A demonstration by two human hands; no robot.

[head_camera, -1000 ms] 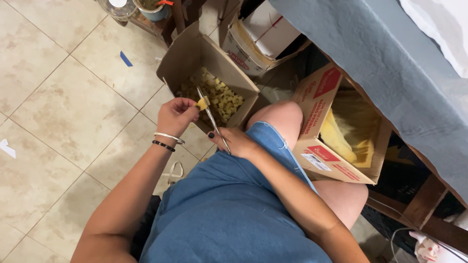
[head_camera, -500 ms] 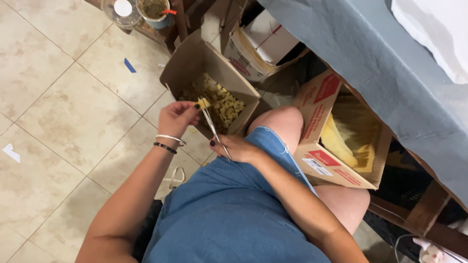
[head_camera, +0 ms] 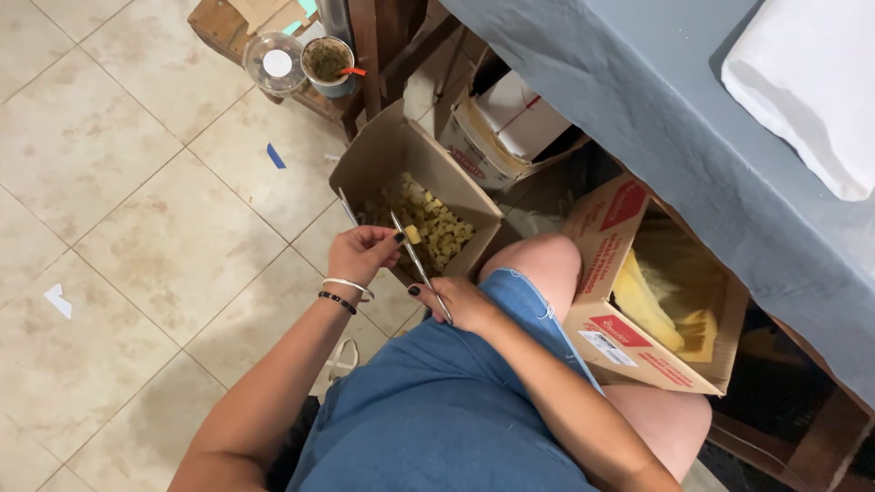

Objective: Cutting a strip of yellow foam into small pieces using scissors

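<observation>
1. Left hand (head_camera: pixel 363 253): fingers pinched shut on a small yellow piece (head_camera: pixel 413 234), held just above the near rim of the open cardboard box (head_camera: pixel 383 159).
2. Right hand (head_camera: pixel 460 305): curled closed around the handles of long scissors (head_camera: pixel 415 255), resting by the knee on the blue denim skirt (head_camera: pixel 437 410).
3. Scissor blades spread open in a V, tips pointing up and away over the box; one blade right beside the yellow piece, contact cannot be told.
4. Box on the tiled floor (head_camera: pixel 118 210), flaps up, holding a heap of small yellowish cut pieces (head_camera: pixel 437 228).
5. Left wrist: two bracelets (head_camera: pixel 342 293), one light, one dark.
6. Right of the knee: second cardboard box (head_camera: pixel 620 273) with red print, lying open, long yellow strands (head_camera: pixel 643 305) inside.
7. Behind: third box (head_camera: pixel 510 128) with white contents, under a table edge draped in grey-blue cloth (head_camera: pixel 656 109).
8. Top of view: clear lidded cup (head_camera: pixel 273 64) and a tin (head_camera: pixel 328 64) with dark contents on a low wooden stand.
</observation>
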